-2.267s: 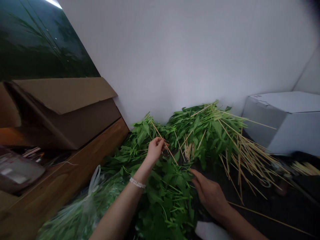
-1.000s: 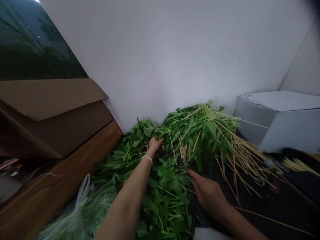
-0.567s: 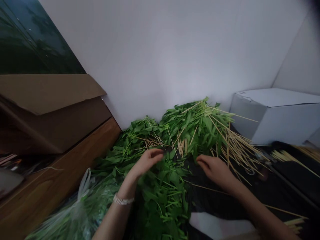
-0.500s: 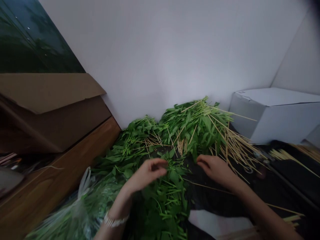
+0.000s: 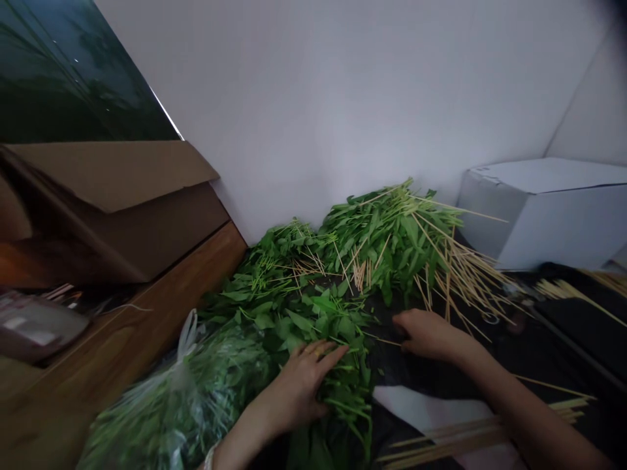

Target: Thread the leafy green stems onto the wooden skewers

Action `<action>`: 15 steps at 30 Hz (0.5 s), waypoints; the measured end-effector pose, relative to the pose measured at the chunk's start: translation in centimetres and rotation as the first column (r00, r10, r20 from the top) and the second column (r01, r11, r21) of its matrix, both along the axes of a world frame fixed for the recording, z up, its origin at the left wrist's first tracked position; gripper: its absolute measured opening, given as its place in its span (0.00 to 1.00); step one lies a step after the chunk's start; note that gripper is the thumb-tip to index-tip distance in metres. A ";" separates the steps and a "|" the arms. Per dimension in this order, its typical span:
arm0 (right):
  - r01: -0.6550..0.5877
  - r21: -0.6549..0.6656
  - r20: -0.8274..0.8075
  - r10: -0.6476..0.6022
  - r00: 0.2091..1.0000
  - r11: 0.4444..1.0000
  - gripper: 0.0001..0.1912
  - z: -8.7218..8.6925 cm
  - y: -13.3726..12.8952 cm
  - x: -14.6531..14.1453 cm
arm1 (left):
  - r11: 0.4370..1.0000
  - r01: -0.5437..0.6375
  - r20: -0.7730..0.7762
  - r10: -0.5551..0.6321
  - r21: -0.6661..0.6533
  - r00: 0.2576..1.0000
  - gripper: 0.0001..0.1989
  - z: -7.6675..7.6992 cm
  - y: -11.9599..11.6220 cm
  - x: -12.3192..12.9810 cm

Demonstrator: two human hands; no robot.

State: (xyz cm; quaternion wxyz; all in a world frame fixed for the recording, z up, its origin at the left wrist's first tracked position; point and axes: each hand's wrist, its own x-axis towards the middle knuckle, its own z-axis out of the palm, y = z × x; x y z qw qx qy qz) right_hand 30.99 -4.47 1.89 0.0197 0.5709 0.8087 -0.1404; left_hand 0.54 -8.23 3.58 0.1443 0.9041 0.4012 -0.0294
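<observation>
My left hand (image 5: 306, 378) rests on a pile of green leafy stems (image 5: 333, 320), its fingers spread over the leaves and its thumb lower down. To the right, over the black surface, my right hand (image 5: 426, 333) is closed with curled fingers around a thin wooden stick (image 5: 382, 339); the fingertips partly hide the grip. The stick's left end pokes out toward the leaves. Beside my left forearm lies a tied clear plastic bag (image 5: 196, 391) full of greens.
Against the white wall (image 5: 343, 98) lie leafy bunches with sticks (image 5: 470, 281) fanning rightward. A white box (image 5: 553, 215) stands at right, an open cardboard box (image 5: 161, 222) at left on a wooden board (image 5: 196, 274). More sticks (image 5: 450, 444) lie near a pale sheet (image 5: 431, 408).
My left hand has come down and nearer onto the leafy stems. My right hand has lowered to the thin stick on the black surface. The view has shifted slightly.
</observation>
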 end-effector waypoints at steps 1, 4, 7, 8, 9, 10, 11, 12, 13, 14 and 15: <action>-0.006 0.005 0.001 0.006 1.000 1.000 0.06 -0.2 0.0 -0.1 | 1.000 -0.004 0.005 0.004 0.026 1.000 0.49 0.5 0.4 0.3; -0.016 0.032 0.008 0.016 1.000 0.999 0.09 -0.5 0.1 -0.3 | 0.981 -0.065 0.006 0.065 0.185 0.998 0.38 1.4 1.9 1.3; -0.021 0.055 0.010 0.021 1.000 0.998 0.11 -0.8 0.2 -0.3 | 0.912 -0.131 0.048 0.122 0.389 0.991 0.31 0.7 3.5 2.7; -0.025 0.060 0.009 0.025 1.000 0.998 0.11 -0.8 0.3 -0.3 | 0.891 -0.147 0.061 0.134 0.429 0.989 0.30 0.2 3.9 3.1; -0.029 0.065 0.008 0.029 1.000 0.997 0.11 -0.8 0.3 -0.2 | 0.887 -0.145 0.061 0.132 0.438 0.989 0.29 -0.3 4.1 3.4; -0.032 0.070 0.007 0.032 0.999 0.997 0.11 -0.8 0.3 -0.2 | 0.900 -0.121 0.047 0.112 0.419 0.993 0.30 -0.8 4.3 3.6; -0.034 0.076 0.008 0.033 0.999 0.997 0.11 -0.8 0.3 -0.2 | 0.919 -0.096 0.034 0.090 0.383 0.995 0.32 -1.0 4.2 3.7; -0.034 0.080 0.009 0.033 0.999 0.996 0.11 -0.7 0.3 -0.3 | 0.936 -0.075 0.030 0.069 0.343 0.997 0.34 -0.9 3.9 3.7; -0.033 0.085 0.011 0.032 0.999 0.996 0.11 -0.6 0.2 -0.3 | 0.947 -0.067 0.042 0.057 0.314 0.997 0.37 -0.6 3.4 3.6; -0.030 0.091 0.012 0.029 1.000 0.995 0.10 -0.5 0.2 -0.3 | 0.952 -0.074 0.071 0.056 0.298 0.996 0.39 0.0 2.7 3.6; -0.026 0.098 0.012 0.024 1.000 0.995 0.10 -0.5 0.2 -0.3 | 0.949 -0.090 0.121 0.056 0.301 0.991 0.38 0.7 1.9 3.7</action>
